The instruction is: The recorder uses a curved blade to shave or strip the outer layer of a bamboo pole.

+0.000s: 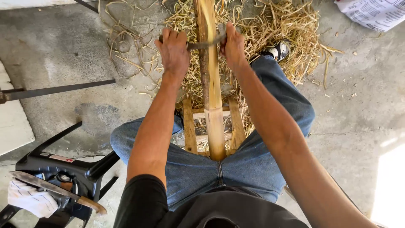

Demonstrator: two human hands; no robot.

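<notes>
A long bamboo pole [211, 84] runs away from me between my knees, resting on a small wooden frame [190, 126]. Across the pole lies a dark curved blade [202, 44] with a handle at each end. My left hand [174, 50] grips the left handle and my right hand [233, 45] grips the right one. Both arms are stretched forward. The blade sits on the pole's upper face, where the bark is shaved to pale wood.
A heap of straw-coloured shavings [274, 25] covers the concrete floor ahead. A black plastic chair [71, 169] at lower left carries a large knife [59, 192] and a white cloth [29, 198]. A metal bar [59, 89] lies at left. Printed paper [375, 12] sits top right.
</notes>
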